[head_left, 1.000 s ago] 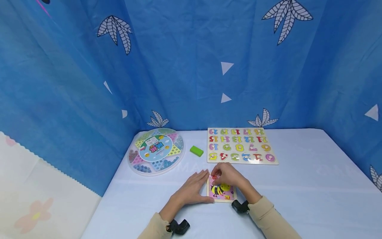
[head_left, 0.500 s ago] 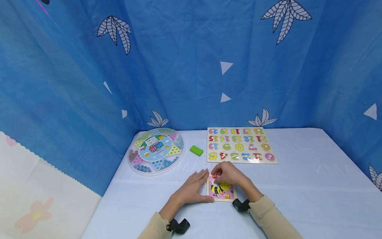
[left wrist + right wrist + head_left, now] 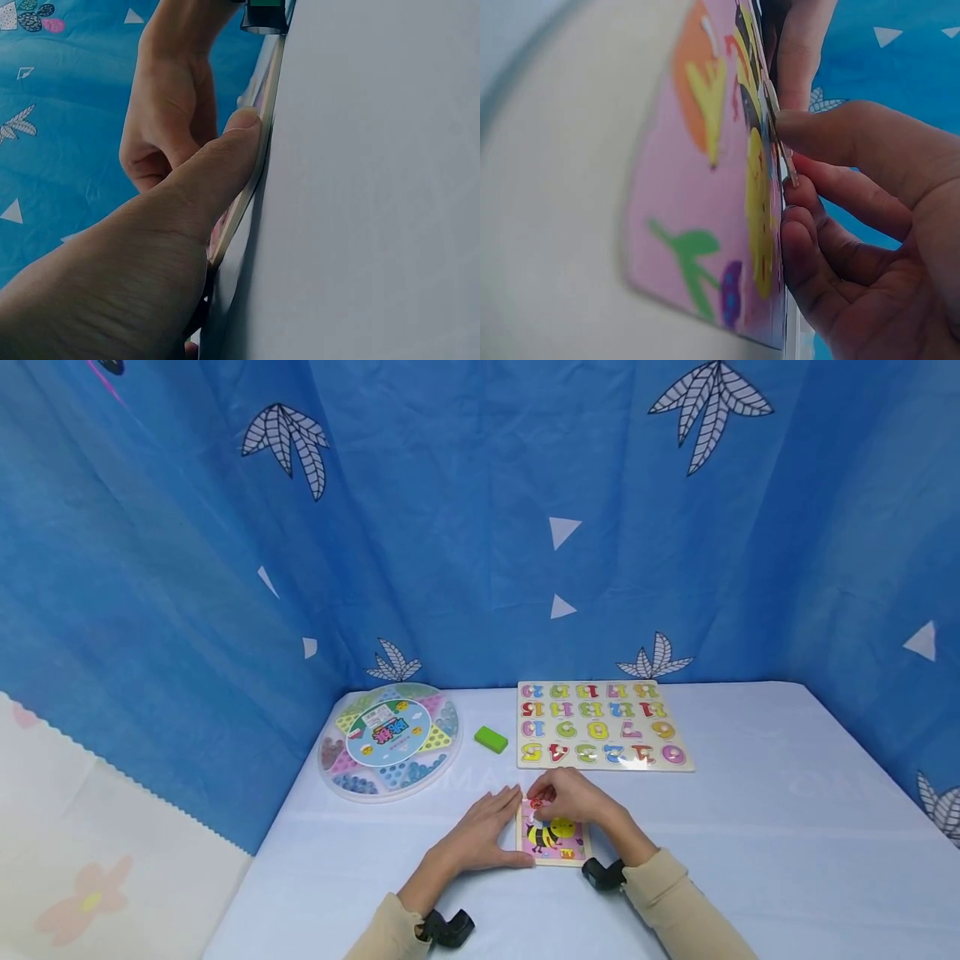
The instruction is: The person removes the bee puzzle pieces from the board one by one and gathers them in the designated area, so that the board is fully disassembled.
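A small square jigsaw puzzle (image 3: 558, 853) with a bee picture on pink lies at the front middle of the table. My left hand (image 3: 480, 835) rests flat along its left side, fingers stretched toward the far corner. The left thumb (image 3: 241, 127) presses on the puzzle's wooden edge in the left wrist view. Over the far left part of the picture is my right hand (image 3: 576, 797). Between its thumb and fingers it pinches a thin puzzle piece (image 3: 790, 169), which stands tilted against the board; the piece's face is mostly hidden.
Beyond the hands lies a wooden number board (image 3: 600, 727). A green block (image 3: 491, 739) sits to its left. Farther left is a round game box (image 3: 390, 743) with beads inside. A blue curtain (image 3: 480, 527) hangs behind the white table (image 3: 750, 827).
The head view has shifted slightly. Both hands keep nearly the same place on the puzzle, the right still pinching at its far left part.
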A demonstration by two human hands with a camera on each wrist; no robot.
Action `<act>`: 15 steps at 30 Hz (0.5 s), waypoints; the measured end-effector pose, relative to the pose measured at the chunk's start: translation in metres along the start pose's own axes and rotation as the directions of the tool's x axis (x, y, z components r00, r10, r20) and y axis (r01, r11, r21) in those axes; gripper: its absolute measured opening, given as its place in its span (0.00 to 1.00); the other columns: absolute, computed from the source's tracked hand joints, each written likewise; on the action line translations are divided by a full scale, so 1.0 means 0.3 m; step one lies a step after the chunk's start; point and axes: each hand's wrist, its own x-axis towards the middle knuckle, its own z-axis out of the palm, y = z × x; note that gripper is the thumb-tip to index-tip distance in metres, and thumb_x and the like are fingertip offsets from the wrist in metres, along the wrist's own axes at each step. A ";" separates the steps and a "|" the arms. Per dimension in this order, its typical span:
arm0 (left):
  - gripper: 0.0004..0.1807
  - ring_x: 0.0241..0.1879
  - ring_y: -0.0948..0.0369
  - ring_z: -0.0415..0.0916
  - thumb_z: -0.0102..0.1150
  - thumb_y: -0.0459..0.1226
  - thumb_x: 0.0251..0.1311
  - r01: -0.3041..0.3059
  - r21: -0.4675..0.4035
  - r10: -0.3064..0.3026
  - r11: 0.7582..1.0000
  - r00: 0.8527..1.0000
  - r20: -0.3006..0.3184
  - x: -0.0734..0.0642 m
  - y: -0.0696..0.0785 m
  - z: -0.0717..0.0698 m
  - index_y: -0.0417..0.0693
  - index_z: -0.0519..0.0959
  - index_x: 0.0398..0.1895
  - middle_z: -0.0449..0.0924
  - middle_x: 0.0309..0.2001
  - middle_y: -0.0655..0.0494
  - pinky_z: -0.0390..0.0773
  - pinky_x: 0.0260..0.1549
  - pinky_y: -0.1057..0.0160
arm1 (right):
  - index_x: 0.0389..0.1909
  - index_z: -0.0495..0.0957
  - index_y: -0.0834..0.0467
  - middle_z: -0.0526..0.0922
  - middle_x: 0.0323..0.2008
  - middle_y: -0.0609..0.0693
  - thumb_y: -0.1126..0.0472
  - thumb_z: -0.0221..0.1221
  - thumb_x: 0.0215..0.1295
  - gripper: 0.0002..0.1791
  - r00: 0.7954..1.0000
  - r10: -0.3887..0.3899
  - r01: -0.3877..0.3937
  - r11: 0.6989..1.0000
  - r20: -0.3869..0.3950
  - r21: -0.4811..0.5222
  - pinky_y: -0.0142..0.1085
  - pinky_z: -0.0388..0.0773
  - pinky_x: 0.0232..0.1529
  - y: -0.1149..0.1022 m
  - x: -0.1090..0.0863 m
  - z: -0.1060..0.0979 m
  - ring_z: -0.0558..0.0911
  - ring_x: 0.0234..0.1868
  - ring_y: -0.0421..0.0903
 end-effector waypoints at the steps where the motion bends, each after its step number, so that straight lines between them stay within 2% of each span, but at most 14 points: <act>1: 0.57 0.78 0.58 0.45 0.57 0.70 0.51 0.002 0.003 -0.002 1.000 1.000 0.000 0.001 0.000 -0.001 0.48 0.52 0.77 0.47 0.79 0.55 0.50 0.77 0.53 | 0.40 0.86 0.55 0.82 0.30 0.41 0.61 0.72 0.52 0.13 1.000 -0.004 0.004 1.000 0.003 -0.002 0.27 0.75 0.33 0.000 0.002 -0.001 0.75 0.31 0.40; 8: 0.57 0.78 0.59 0.44 0.55 0.71 0.51 0.025 -0.008 -0.025 1.000 1.000 0.010 0.009 -0.005 -0.001 0.50 0.51 0.77 0.46 0.79 0.58 0.48 0.77 0.53 | 0.40 0.85 0.55 0.81 0.29 0.42 0.61 0.72 0.52 0.13 1.000 0.002 -0.002 0.999 0.004 0.032 0.27 0.76 0.33 0.001 0.002 -0.013 0.75 0.31 0.40; 15: 0.57 0.78 0.58 0.45 0.54 0.72 0.51 0.032 -0.035 -0.032 0.999 0.999 0.025 0.003 -0.011 0.010 0.51 0.51 0.77 0.47 0.79 0.58 0.49 0.77 0.52 | 0.40 0.85 0.56 0.82 0.32 0.44 0.62 0.71 0.52 0.13 1.000 -0.016 0.015 0.998 0.011 0.054 0.26 0.77 0.34 0.020 -0.028 -0.043 0.75 0.32 0.41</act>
